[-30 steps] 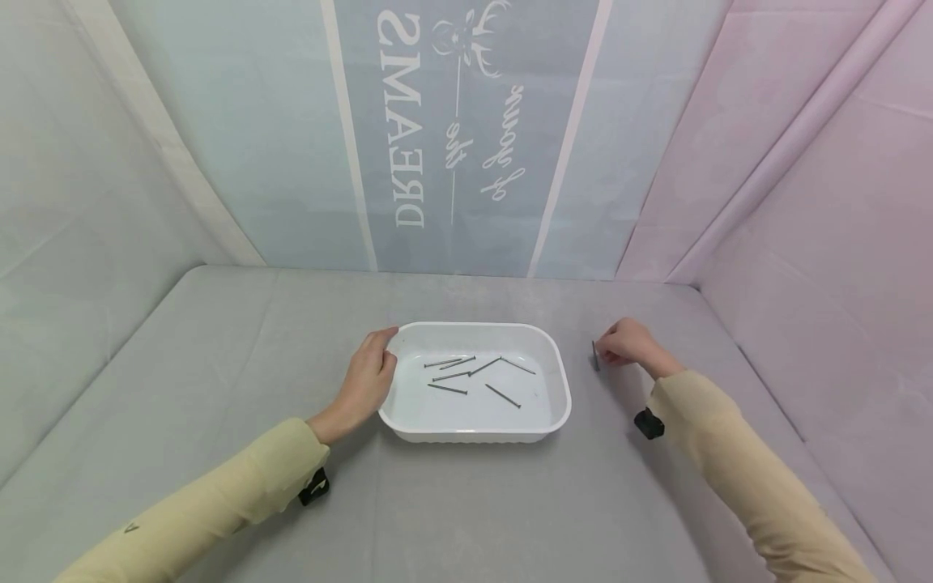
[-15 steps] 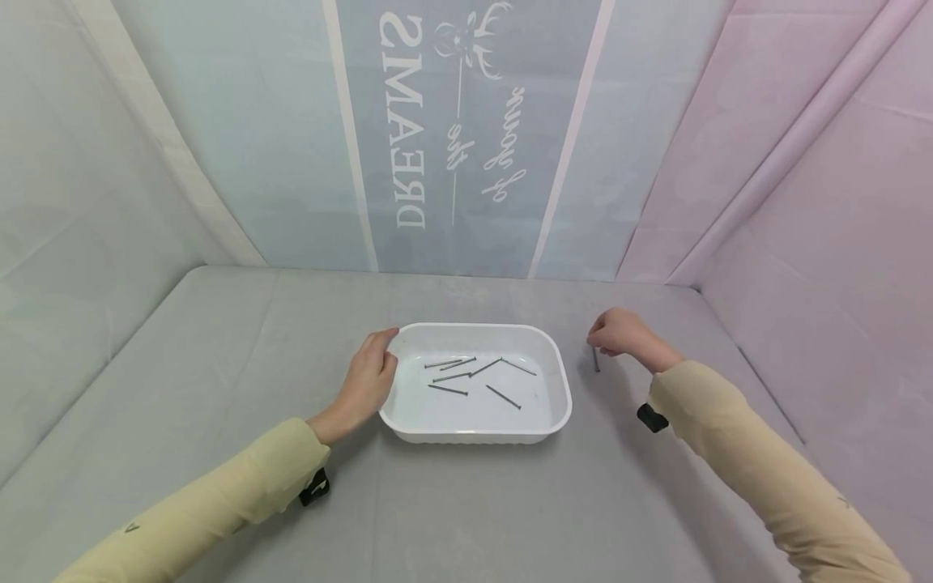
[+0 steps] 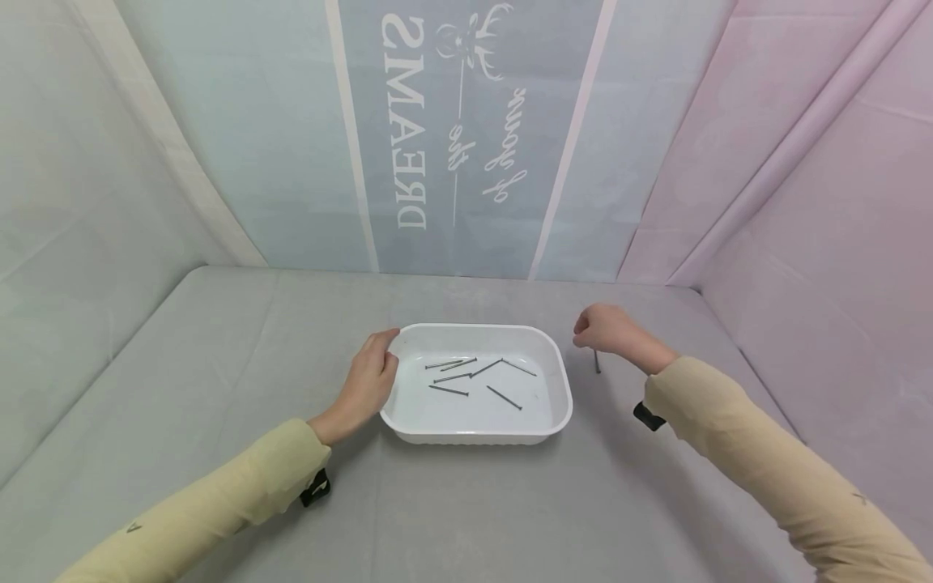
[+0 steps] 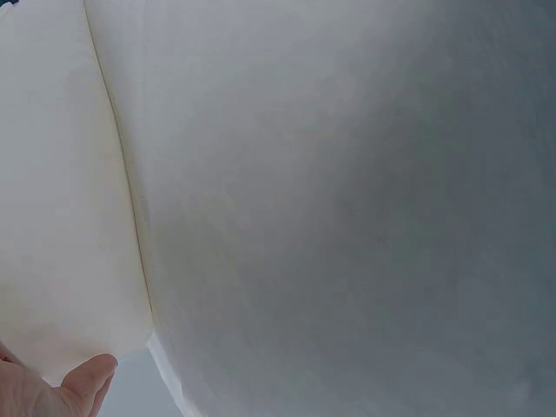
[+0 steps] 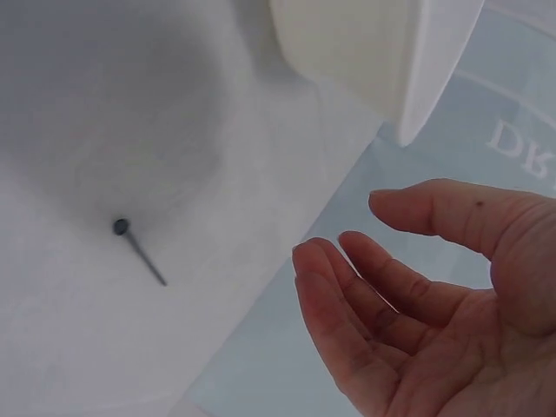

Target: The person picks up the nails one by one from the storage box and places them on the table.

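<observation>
A white rectangular plastic tray [image 3: 474, 437] sits on the grey surface with several nails [image 3: 503, 397] lying loose on its bottom. My left hand [image 3: 368, 380] grips the tray's left end, around the rim. In the left wrist view its thumb [image 4: 91, 375] shows against the tray's wall. To the right of the tray, my right hand [image 3: 615, 330] hovers over the surface. Its thumb and loosely bent fingers stand apart with nothing between them in the right wrist view. One more nail [image 5: 143, 254] is on the surface, just below that hand in the head view [image 3: 597, 363].
Grey cloth [image 3: 466, 502] covers the work surface. A printed fabric wall [image 3: 459, 146] with mirrored lettering rises at the back, and pale fabric walls [image 3: 824, 243] close off both sides. Each wrist carries a small black device [image 3: 649, 416].
Fingers of my right hand have come away from the nail, which stays on the surface. That hand has shifted left and away from me. My left hand keeps its hold on the tray.
</observation>
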The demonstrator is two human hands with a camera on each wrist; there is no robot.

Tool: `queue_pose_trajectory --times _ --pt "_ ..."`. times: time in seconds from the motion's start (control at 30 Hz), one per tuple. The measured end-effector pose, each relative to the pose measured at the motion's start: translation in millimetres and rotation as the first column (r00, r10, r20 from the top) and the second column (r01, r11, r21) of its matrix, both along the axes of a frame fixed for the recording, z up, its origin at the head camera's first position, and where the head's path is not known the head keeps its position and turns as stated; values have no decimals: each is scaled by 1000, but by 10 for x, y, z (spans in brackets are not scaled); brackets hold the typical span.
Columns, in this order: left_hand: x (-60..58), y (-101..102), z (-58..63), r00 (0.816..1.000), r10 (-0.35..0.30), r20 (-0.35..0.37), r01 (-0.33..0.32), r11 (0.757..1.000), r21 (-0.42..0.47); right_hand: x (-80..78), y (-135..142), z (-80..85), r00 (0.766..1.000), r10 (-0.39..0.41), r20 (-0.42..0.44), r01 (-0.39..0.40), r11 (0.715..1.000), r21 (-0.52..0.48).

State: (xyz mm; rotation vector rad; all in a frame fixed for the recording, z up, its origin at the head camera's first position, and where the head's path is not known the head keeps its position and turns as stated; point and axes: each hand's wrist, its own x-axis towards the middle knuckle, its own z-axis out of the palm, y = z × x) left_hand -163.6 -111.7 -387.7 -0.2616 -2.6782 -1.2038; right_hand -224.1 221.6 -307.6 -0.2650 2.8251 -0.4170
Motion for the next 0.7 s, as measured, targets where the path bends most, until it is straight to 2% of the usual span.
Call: queue_pose_trajectory --times 0.33,0.7 --pt "-4 -8 -6 1000 -5 -1 5 1000 1 85 -209 121 999 44 -12 -44 998 45" --pt "4 -6 0 1000 -10 -14 10 1000 -3 115 -392 176 998 63 -30 -62 997 51"
